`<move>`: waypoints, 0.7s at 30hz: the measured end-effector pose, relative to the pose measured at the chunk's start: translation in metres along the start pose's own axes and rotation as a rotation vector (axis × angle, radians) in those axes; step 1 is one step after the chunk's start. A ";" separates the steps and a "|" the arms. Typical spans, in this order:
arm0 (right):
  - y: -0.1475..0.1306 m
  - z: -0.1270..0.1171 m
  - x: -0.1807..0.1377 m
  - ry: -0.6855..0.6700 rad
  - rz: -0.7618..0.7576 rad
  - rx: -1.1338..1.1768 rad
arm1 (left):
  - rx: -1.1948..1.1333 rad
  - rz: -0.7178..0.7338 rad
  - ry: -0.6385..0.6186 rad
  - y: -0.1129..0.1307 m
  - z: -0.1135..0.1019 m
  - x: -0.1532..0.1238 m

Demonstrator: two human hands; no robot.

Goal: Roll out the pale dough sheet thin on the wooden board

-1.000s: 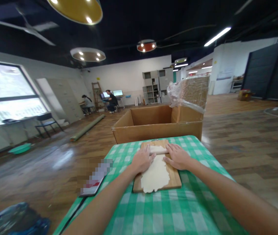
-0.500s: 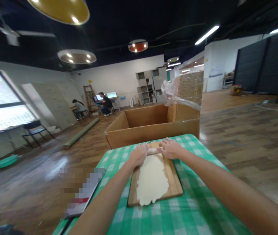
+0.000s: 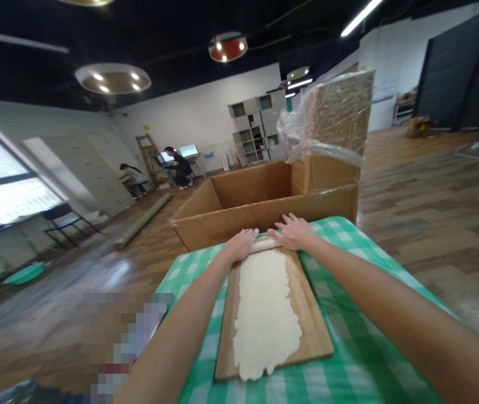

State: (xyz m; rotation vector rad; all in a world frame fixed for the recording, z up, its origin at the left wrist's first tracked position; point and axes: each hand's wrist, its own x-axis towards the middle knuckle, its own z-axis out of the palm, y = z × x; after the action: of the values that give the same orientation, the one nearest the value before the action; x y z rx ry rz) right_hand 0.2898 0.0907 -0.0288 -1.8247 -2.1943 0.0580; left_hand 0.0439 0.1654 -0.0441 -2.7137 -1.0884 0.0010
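Observation:
A pale sheet of dough [image 3: 265, 314] lies long and flat on a wooden board [image 3: 313, 331], its edges ragged. Across the dough's far end lies a rolling pin [image 3: 263, 245]. My left hand [image 3: 241, 245] rests on the pin's left end with fingers stretched forward. On the right end, my right hand [image 3: 293, 232] presses down with its fingers spread. Both hands are open on top of the pin and hide its ends. Under the board is a green and white checked tablecloth [image 3: 349, 255].
A large cardboard box [image 3: 222, 224] stands just past the table's far edge, with a plastic-wrapped carton [image 3: 340, 118] at its right. A blurred, pixelated flat item [image 3: 144, 331] is at the table's left. Two people sit at desks far back. A green basin [image 3: 24, 273] is on the floor.
The camera view has shifted, so board and dough look larger and longer. Both hands have moved forward with the rolling pin to the far end. The right fingers are more spread.

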 end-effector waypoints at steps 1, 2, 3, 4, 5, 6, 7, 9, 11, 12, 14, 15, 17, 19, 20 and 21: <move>-0.001 0.000 -0.003 0.012 -0.006 -0.008 | 0.011 0.008 0.002 0.003 -0.002 -0.003; -0.003 -0.001 -0.007 0.026 -0.015 -0.014 | 0.021 0.015 0.008 0.008 -0.006 -0.008; -0.005 -0.001 -0.013 0.042 -0.026 -0.019 | 0.024 0.015 0.019 0.015 -0.011 -0.014; -0.007 -0.002 -0.019 0.058 -0.039 -0.025 | 0.018 0.003 0.036 0.022 -0.016 -0.022; -0.009 -0.003 -0.027 0.070 -0.050 -0.032 | 0.002 -0.016 0.058 0.029 -0.023 -0.031; -0.012 -0.005 -0.034 0.079 -0.061 -0.040 | -0.022 -0.036 0.084 0.037 -0.030 -0.040; -0.014 -0.006 -0.042 0.086 -0.069 -0.049 | -0.048 -0.050 0.113 0.045 -0.037 -0.050; -0.018 -0.009 -0.058 0.099 -0.088 -0.069 | -0.083 -0.032 0.157 0.059 -0.051 -0.069; -0.023 -0.012 -0.073 0.112 -0.115 -0.079 | -0.093 0.007 0.154 0.071 -0.065 -0.083; -0.025 -0.014 -0.079 0.115 -0.129 -0.077 | -0.089 0.013 0.134 0.075 -0.071 -0.088; -0.029 -0.019 -0.089 0.106 -0.147 -0.063 | -0.066 -0.005 0.076 0.082 -0.082 -0.094; -0.031 -0.021 -0.092 0.098 -0.158 -0.054 | -0.049 -0.021 0.051 0.084 -0.087 -0.096; -0.035 -0.026 -0.096 0.089 -0.198 -0.047 | -0.017 -0.050 0.030 0.087 -0.095 -0.101; -0.039 -0.029 -0.097 0.085 -0.266 -0.064 | -0.007 -0.076 0.033 0.087 -0.098 -0.107; -0.041 -0.030 -0.096 0.086 -0.294 -0.075 | -0.013 -0.083 0.037 0.086 -0.098 -0.110; -0.043 -0.030 -0.096 0.091 -0.305 -0.085 | -0.025 -0.082 0.046 0.085 -0.096 -0.114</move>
State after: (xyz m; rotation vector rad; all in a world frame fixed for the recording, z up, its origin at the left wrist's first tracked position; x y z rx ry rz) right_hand 0.2715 -0.0149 -0.0094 -1.4797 -2.4139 -0.1804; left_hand 0.0270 0.0092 0.0233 -2.6751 -1.1931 -0.0880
